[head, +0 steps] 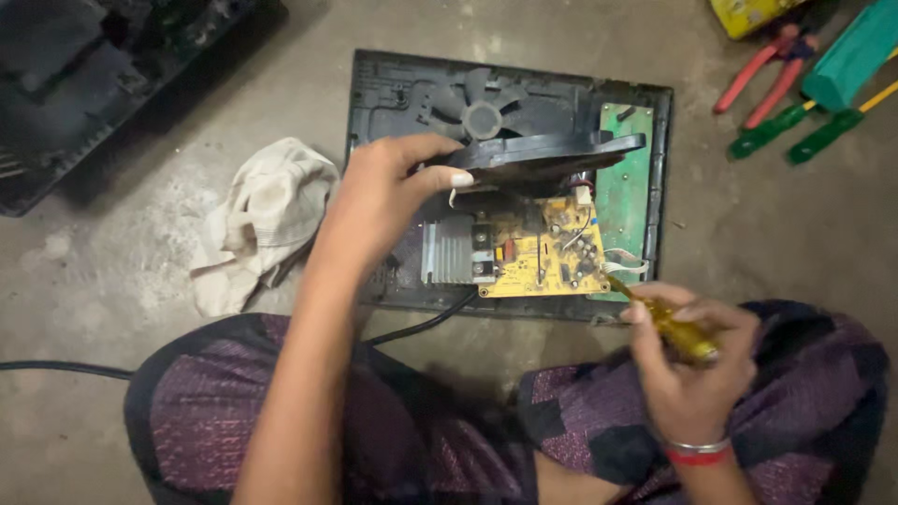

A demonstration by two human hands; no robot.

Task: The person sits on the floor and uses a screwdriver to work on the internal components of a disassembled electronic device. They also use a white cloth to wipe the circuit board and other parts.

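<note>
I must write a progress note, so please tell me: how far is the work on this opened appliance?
Done: the black housing lies open, with the fan, yellow circuit board and green board exposed. In hand: the left hand lifts a black disc-shaped part above the boards; the right hand holds a yellow-handled screwdriver. Left: both boards sit inside, wires attached.

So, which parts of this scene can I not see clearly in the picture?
All in the head view:
- The left hand lifts a black disc; the disc hides the case area beneath it.
- The right hand covers most of the yellow screwdriver; its tip is too small to tell.
- Parts on the yellow board are too small to identify.
- The green tools and the dark object at top left are cut off by the edges.
</note>
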